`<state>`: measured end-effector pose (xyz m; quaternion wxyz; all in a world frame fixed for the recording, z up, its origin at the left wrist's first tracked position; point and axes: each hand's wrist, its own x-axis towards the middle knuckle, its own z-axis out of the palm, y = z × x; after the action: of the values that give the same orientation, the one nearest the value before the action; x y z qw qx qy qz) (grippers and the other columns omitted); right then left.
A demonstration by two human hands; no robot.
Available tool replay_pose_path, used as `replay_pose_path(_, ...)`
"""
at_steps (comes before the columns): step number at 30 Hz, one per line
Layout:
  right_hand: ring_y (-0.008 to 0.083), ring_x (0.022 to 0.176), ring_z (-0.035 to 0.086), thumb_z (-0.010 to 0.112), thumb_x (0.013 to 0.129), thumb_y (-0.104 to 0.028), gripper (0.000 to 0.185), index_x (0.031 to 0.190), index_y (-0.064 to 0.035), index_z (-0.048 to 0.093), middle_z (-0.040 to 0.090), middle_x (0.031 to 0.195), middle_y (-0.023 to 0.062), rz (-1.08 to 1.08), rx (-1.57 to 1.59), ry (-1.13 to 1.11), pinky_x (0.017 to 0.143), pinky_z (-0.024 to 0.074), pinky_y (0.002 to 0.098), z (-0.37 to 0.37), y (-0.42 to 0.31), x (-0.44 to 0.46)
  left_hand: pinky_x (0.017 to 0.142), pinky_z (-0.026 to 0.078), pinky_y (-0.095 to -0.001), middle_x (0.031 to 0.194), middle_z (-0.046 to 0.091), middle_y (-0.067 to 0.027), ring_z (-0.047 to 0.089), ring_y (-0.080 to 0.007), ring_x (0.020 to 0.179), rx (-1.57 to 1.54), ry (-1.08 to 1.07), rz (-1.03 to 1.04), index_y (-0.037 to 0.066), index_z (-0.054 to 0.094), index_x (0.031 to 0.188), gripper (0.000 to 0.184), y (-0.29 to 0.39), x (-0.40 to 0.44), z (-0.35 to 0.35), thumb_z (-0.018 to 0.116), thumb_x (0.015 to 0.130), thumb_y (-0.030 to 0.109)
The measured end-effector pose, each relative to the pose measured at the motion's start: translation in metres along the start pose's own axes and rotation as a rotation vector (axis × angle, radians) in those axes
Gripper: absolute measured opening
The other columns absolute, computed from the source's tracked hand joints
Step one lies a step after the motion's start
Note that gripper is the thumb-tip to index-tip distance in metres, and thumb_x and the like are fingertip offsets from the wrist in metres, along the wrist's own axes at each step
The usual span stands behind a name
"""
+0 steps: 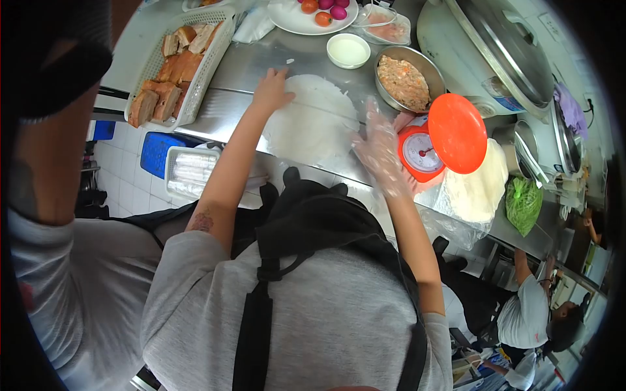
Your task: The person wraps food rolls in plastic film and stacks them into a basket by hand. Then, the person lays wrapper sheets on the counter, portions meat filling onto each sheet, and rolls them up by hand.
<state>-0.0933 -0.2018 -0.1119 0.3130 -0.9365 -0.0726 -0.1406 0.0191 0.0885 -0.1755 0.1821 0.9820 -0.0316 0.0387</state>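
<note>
On a steel bench (pixel 238 72), left hand (pixel 271 92) and gloved right hand (pixel 378 146), fingers apart, flank a white patch (pixel 312 127); scale (pixel 420 154) lettering illegible, plate (pixel 287 18) cropped.

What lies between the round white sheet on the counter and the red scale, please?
The gloved right hand lies between the white sheet and the red scale, as the head view shows.

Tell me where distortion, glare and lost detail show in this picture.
Head view: wide-angle bending inside dark curved borders; same view, glare on the grey steel table; same view, the flat round white sheet shows little surface detail.
</note>
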Motion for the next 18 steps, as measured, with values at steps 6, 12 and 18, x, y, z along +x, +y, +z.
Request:
replay_pose_path(6,0.0303,0.088,0.071,0.075,0.084,-0.024,0.030,0.109,-0.0062,0.073,0.075,0.097,0.0144,0.336,0.108,-0.348,0.083,0.0539,0.0427,0.069,0.038,0.028,0.088,0.051,-0.0402,0.100,0.072,-0.0088,0.064,-0.0304,0.100,-0.187,-0.314,0.106,0.007,0.073,0.104,0.041,0.004,0.018,-0.033,0.084,0.068,0.023)
replay_pose_path(12,0.0352,0.079,0.068,0.076,0.084,-0.023,0.016,0.090,-0.0086,0.075,0.071,0.086,0.0170,-0.019,0.231,0.209,0.072,0.0528,0.0427,-0.023,-0.026,0.036,0.097,0.044,-0.0398,0.103,0.072,-0.0003,0.060,-0.0250,0.109,-0.356,0.165,0.381,0.013,0.077,0.086,0.022,0.015,-0.025,-0.115,0.084,0.065,0.009)
replay_pose_path(18,0.0323,0.070,0.064,0.076,0.081,-0.015,0.017,0.095,-0.0067,0.073,0.067,0.078,0.0128,-0.184,0.165,0.109,0.065,0.0508,0.0415,-0.012,-0.024,-0.018,0.105,0.035,-0.0468,0.108,0.069,0.0062,0.054,-0.0228,0.117,-0.123,0.158,0.332,0.020,0.077,0.078,0.022,-0.008,-0.088,-0.095,0.079,0.063,0.004)
